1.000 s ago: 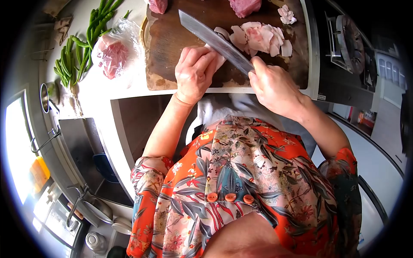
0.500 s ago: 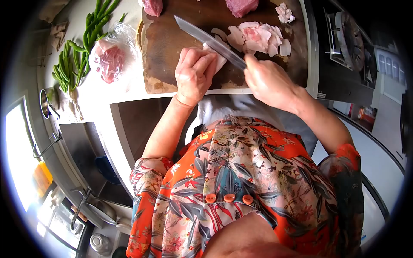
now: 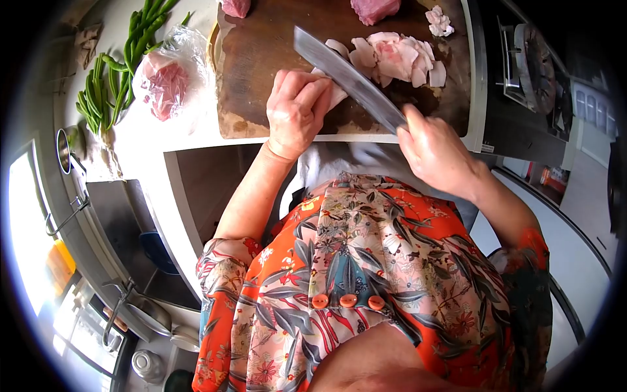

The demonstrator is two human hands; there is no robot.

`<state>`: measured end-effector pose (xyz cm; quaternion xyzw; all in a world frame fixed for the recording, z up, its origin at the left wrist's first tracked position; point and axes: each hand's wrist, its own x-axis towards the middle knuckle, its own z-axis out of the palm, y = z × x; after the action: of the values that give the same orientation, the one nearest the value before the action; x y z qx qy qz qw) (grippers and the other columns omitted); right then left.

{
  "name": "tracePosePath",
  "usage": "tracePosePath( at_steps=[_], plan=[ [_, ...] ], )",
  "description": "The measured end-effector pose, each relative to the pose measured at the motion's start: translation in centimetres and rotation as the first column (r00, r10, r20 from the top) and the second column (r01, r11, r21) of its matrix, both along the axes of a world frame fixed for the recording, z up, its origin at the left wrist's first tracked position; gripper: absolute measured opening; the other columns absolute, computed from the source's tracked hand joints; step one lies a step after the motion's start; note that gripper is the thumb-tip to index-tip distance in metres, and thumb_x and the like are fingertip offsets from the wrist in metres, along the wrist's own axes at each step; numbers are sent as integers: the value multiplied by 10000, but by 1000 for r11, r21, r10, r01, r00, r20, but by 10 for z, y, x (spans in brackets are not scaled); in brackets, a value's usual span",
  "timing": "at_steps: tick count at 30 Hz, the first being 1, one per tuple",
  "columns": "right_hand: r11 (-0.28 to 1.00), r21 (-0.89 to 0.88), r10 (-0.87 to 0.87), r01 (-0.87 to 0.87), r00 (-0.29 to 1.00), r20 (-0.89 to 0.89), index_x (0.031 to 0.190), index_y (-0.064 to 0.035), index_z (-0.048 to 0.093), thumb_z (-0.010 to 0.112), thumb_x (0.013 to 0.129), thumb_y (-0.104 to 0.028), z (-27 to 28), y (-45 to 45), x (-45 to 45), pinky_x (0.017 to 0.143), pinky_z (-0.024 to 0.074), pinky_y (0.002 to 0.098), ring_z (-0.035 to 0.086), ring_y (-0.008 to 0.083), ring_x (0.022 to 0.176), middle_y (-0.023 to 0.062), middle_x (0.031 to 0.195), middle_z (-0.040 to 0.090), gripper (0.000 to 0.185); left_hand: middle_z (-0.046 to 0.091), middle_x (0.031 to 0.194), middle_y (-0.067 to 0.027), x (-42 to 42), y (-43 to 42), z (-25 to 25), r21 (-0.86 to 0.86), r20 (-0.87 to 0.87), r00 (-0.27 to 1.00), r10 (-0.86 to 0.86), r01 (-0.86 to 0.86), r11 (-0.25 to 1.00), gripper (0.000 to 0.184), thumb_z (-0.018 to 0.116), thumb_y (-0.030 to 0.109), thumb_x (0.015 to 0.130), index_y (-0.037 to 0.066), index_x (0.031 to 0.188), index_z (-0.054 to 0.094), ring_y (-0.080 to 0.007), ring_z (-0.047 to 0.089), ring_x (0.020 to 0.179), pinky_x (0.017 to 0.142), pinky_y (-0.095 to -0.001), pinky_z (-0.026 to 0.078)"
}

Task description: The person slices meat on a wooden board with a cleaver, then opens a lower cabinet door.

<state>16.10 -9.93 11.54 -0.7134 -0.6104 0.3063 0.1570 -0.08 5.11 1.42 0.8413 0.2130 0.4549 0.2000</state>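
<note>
Near the front edge of the brown cutting board (image 3: 255, 72), my left hand (image 3: 297, 111) is closed on a pale piece of meat (image 3: 338, 97), most of it hidden under the fingers. My right hand (image 3: 434, 147) is wrapped round the handle of a wide knife (image 3: 349, 77). The blade slants up and left across the board, alongside the pale piece, close to my left fingers. Just beyond the blade lies a pile of pale meat slices (image 3: 398, 57). A small heap of pale bits (image 3: 439, 21) and a pink meat chunk (image 3: 375, 8) sit farther back.
Left of the board are a plastic-wrapped piece of meat (image 3: 164, 85) and long green vegetables (image 3: 134, 49) on the white counter (image 3: 147, 140). A sink (image 3: 127, 215) is at lower left. A stove burner (image 3: 535, 68) stands to the right of the board.
My right hand first moved the knife up and left, then drew it back down and right, past its earliest position. My left hand stays on the pale piece.
</note>
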Motion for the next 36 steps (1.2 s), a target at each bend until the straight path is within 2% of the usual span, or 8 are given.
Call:
tracePosePath(
  at_steps=[5, 8, 13, 21, 25, 28, 32, 36],
  plan=[
    [999, -47, 18, -18, 1000, -9, 881, 59, 415, 504, 888, -43, 1, 5, -2, 473, 430, 464, 581, 407, 529, 231, 564, 536, 135, 584, 799, -51, 0, -1, 0, -23, 10, 1000, 4, -4, 1000, 189, 731, -25, 647, 66, 799, 665, -249, 562, 741, 643, -341, 487],
    [988, 120, 89, -95, 995, 54, 861, 44, 404, 507, 893, -62, -25, 41, -10, 464, 442, 456, 583, 396, 520, 219, 563, 544, 151, 582, 795, -53, -1, -1, 0, -4, 5, 1000, -11, 11, 1000, 185, 731, -25, 645, 65, 791, 663, -250, 563, 738, 640, -341, 486],
    [989, -142, 53, -36, 991, 120, 849, 69, 423, 447, 810, 22, 0, 10, -13, 543, 517, 501, 643, 403, 611, 245, 646, 610, 66, 583, 795, -54, -1, -2, 3, 1, -11, 1000, -10, 10, 1000, 190, 729, -28, 647, 65, 796, 658, -252, 562, 735, 644, -345, 486],
    [986, 108, 103, -124, 978, 182, 878, 60, 450, 480, 813, -18, -22, 62, -23, 570, 528, 472, 652, 399, 645, 253, 675, 624, 106, 588, 798, -52, -2, -1, 1, 7, -5, 1000, -20, 20, 1000, 206, 728, -30, 648, 76, 811, 660, -255, 561, 727, 636, -340, 483],
    [992, -112, 74, -53, 977, 198, 881, 70, 451, 456, 817, -7, -9, 18, -11, 569, 525, 478, 653, 399, 651, 257, 679, 621, 101, 589, 799, -53, -2, -2, 0, -8, -18, 1000, -12, 12, 1000, 208, 728, -28, 646, 75, 817, 668, -255, 563, 728, 636, -333, 484],
    [997, 33, 59, -63, 992, 115, 881, 47, 420, 484, 864, -58, -24, 46, -16, 537, 480, 492, 610, 422, 617, 238, 626, 575, 124, 587, 794, -53, -1, -2, -1, 25, -3, 1000, -18, 18, 1000, 200, 727, -26, 647, 73, 810, 666, -254, 562, 727, 639, -333, 483],
    [977, 173, 96, -127, 980, 174, 861, 31, 433, 493, 862, -66, -31, 70, -23, 554, 453, 521, 599, 437, 647, 250, 669, 581, 114, 584, 786, -53, -5, -2, 1, 29, -25, 1000, -19, 19, 999, 185, 723, -25, 651, 72, 795, 658, -254, 557, 723, 635, -336, 478],
    [997, -78, 23, -14, 993, 116, 849, 37, 422, 483, 897, -89, -18, 11, 2, 562, 452, 498, 595, 440, 666, 263, 651, 564, 149, 585, 787, -51, 1, -1, -5, 15, 21, 1000, 6, -6, 1000, 178, 718, -23, 663, 75, 799, 659, -255, 554, 719, 630, -339, 474]
  ],
)
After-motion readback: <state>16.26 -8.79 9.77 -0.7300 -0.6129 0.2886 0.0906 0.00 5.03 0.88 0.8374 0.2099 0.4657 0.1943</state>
